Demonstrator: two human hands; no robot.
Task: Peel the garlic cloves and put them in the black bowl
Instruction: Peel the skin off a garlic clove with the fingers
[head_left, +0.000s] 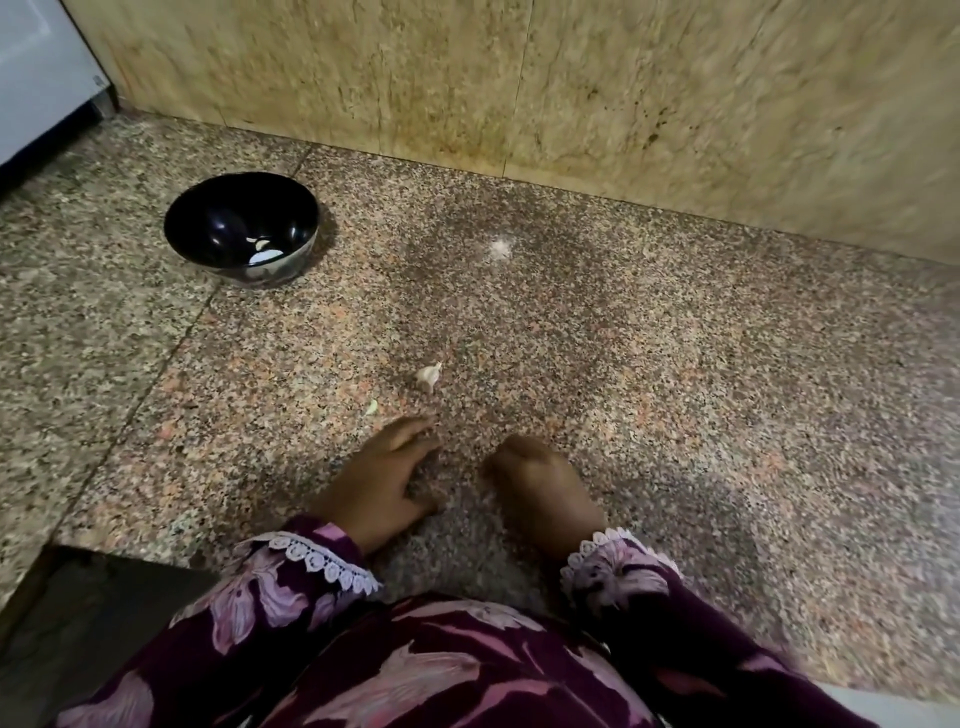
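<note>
A black bowl (241, 228) stands on the speckled granite counter (649, 374) at the far left, with a couple of pale peeled cloves in its bottom. One unpeeled garlic clove (429, 375) lies on the counter in front of me. A small pale scrap of skin (371, 408) lies to its left. My left hand (382, 480) rests on the counter just below the clove with relaxed fingers, holding nothing. My right hand (540, 486) sits beside it with fingers curled under; whether anything is inside them is hidden.
A yellowish stone wall (519, 78) rises behind the counter. A white appliance (36, 78) stands at the far left corner. The counter's front edge drops away at lower left (104, 566). A faint white smudge (500, 248) marks the counter's middle.
</note>
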